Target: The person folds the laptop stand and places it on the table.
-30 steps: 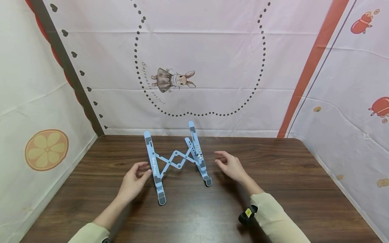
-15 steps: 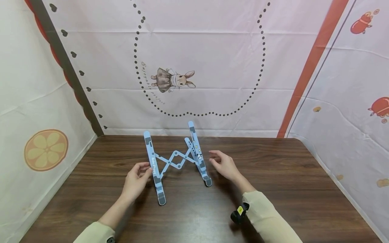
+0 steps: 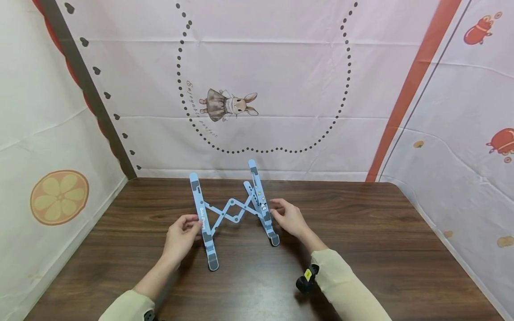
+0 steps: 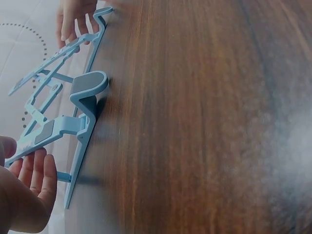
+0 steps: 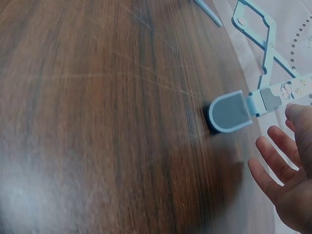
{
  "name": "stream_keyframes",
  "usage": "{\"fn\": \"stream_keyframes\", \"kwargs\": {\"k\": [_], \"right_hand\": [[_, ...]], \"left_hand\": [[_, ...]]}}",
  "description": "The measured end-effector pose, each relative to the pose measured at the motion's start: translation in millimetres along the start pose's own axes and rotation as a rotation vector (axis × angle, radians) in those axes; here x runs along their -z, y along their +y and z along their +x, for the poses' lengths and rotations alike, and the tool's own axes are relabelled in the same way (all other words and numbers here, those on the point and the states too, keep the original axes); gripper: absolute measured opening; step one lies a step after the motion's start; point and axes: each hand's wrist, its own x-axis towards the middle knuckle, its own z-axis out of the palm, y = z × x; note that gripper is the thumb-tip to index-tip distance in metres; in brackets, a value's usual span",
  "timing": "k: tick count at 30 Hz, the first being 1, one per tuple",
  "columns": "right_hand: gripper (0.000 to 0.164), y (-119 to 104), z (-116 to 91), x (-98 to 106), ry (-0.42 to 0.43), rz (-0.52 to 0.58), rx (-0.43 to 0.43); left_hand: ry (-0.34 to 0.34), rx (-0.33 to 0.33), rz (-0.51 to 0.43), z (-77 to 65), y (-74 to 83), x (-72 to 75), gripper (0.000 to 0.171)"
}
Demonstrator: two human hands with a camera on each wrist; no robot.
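Note:
A light blue folding laptop stand [image 3: 236, 209] stands spread on the table, its two long rails joined by crossed scissor links. My left hand [image 3: 179, 238] is at the outer side of the left rail [image 3: 204, 220], fingertips right at its edge. In the left wrist view, relaxed fingers [image 4: 36, 173] lie along the underside of that rail, with the thumb above. On the other side, my right hand [image 3: 291, 218] is close beside the right rail [image 3: 262, 203], thumb and fingers apart. The right wrist view has its fingers [image 5: 278, 156] loosely spread near the rail's printed part.
The stand rests on a dark brown wooden table [image 3: 249, 290]. A printed white cloth [image 3: 281, 89] hangs behind the table's far edge and along both sides. A black wrist device [image 3: 307, 278] sits at the right sleeve [image 3: 341, 281].
My right hand has moved left, up to the right rail. My left hand has shifted slightly right against the left rail. The stand has stayed in place.

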Motion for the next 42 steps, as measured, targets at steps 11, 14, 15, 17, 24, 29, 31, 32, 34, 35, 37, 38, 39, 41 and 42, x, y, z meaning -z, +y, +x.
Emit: {"fn": "stream_keyframes", "kwargs": {"k": [11, 14, 15, 17, 24, 29, 31, 32, 34, 35, 37, 38, 39, 41, 42], "right_hand": [[0.03, -7, 4, -13, -0.024, 0.047, -0.081], [0.029, -10, 6, -14, -0.015, 0.053, -0.116], [0.029, -11, 6, -14, -0.01, 0.054, -0.124], [0.028, -13, 7, -14, 0.001, 0.055, -0.133], [0.027, -17, 10, -16, 0.02, 0.056, -0.154], [0.026, -19, 11, -15, 0.009, 0.08, -0.186], [0.025, -19, 11, -15, 0.002, 0.087, -0.201], [0.025, -19, 11, -15, 0.001, 0.089, -0.205], [0.025, -19, 11, -15, -0.003, 0.093, -0.215], [0.025, -19, 11, -15, -0.003, 0.095, -0.216], [0.024, -18, 11, -15, -0.006, 0.102, -0.219], [0.024, -18, 11, -15, -0.007, 0.108, -0.22], [0.024, -18, 10, -14, -0.009, 0.115, -0.223], [0.023, -18, 9, -13, -0.013, 0.127, -0.222], [0.023, -18, 9, -12, -0.016, 0.136, -0.231]], "left_hand": [[0.01, 0.029, -0.048, 1.6, -1.1, -3.7, 0.028], [0.012, 0.038, -0.06, 2.1, -1.7, -5.1, 0.028], [0.012, 0.04, -0.062, 2.3, -1.9, -5.5, 0.028], [0.014, 0.044, -0.063, 2.5, -1.8, -6.1, 0.028], [0.014, 0.044, -0.054, 2.6, -1.2, -6.2, 0.028], [0.014, 0.042, -0.042, 3.3, -2.2, -5.7, 0.028], [0.015, 0.042, -0.034, 3.3, -2.2, -5.6, 0.027], [0.014, 0.043, -0.032, 3.2, -2.1, -5.5, 0.027], [0.017, 0.042, -0.027, 3.1, -2.0, -5.4, 0.027], [0.018, 0.042, -0.025, 2.9, -1.7, -5.3, 0.027], [0.021, 0.044, -0.018, 2.6, -1.3, -5.2, 0.027], [0.021, 0.043, -0.016, 2.6, -1.1, -5.3, 0.027], [0.021, 0.041, -0.017, 2.6, -1.0, -5.4, 0.027], [0.017, 0.041, -0.016, 2.5, -0.3, -5.7, 0.027], [0.015, 0.039, -0.019, 2.6, -0.3, -5.9, 0.027]]}}
